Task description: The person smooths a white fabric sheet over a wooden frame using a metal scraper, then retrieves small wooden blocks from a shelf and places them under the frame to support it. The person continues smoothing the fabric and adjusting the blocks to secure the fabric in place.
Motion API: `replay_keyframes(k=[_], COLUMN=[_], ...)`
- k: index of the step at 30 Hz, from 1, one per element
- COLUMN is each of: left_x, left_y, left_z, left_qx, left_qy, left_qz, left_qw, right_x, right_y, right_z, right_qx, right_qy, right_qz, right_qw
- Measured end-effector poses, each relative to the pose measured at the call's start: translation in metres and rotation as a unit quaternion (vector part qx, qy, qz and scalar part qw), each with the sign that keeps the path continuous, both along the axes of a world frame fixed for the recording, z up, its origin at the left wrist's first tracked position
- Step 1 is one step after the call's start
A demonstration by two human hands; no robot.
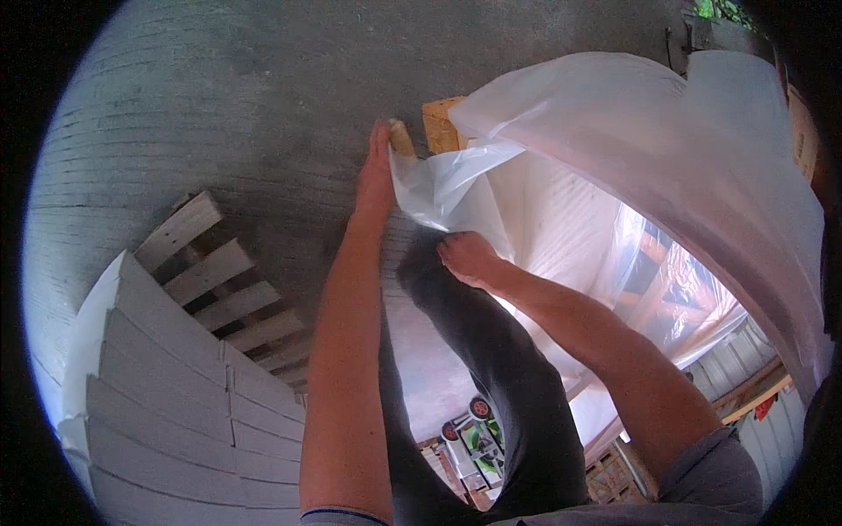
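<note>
A large translucent plastic sheet [605, 96] arches across the right side, its loose edge running down to my hands. My left hand [375, 184] is raised at the sheet's far left corner, fingers long and pressed together against it; the thumb is hidden behind the film. Just beside those fingertips shows a tan, rounded piece [402, 138], whose kind I cannot make out. Closer to me, my right hand [469, 259] is closed at the lower edge of the film, above my dark-trousered knee. Between the hands the film hangs in creases.
A slatted wooden pallet [219, 272] lies on the concrete floor [219, 105] at left, next to a stack of white panels [175, 403]. A wooden block [443, 125] stands beyond the film. Below my legs is a green and white wheeled device [478, 447].
</note>
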State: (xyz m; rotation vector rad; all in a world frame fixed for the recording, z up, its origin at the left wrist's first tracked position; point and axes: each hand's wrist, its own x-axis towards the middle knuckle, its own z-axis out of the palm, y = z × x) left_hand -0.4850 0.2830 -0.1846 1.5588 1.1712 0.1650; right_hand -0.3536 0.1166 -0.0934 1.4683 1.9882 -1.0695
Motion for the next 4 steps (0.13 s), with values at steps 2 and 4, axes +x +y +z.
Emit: replay_keyframes(k=[2,4], left_x=[0.020,0.030], left_y=[0.001,-0.002], left_z=[-0.011,-0.018], left_qx=[0.025,0.031], left_qy=[-0.007,-0.009], left_qz=[-0.011,-0.018], left_qw=[1.000,0.999], right_x=[0.013,0.022], right_y=[0.008,0.013], right_z=[-0.011,-0.016], right_qx=[-0.042,-0.130], right_qy=[-0.014,-0.051], right_qz=[0.069,0.164], right_qw=[0.997,0.977])
